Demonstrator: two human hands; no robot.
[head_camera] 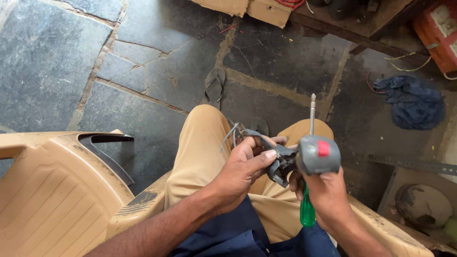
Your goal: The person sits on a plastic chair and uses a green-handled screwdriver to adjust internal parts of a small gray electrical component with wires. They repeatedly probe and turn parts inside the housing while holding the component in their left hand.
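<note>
At the far left, a tan plastic chair is seen standing empty beside the seated person, on a floor of dark stone slabs. Further in, a pair of sandals is left lying on the slabs ahead of the person's knees, which are covered by tan trousers.

Over the lap, the left hand is closed around the dark, cable-side part of a grey handlebar switch unit; the thumb is pressed along its top, and a few thin grey wires are seen sticking out past the fingers. The unit itself is held above the lap, between the two hands, with its rounded grey housing and a red button turned up toward the camera.

The right hand is wrapped from below around that housing together with a green-handled screwdriver, whose metal shaft is pointed up behind the unit and is not set against any screw. The housing appears shut and in one piece, so the opening of the unit is judged to be barely begun, with the screws yet to be worked.

To the right, a crumpled blue cloth is left on the floor, and a red box is seen at the top corner.
</note>
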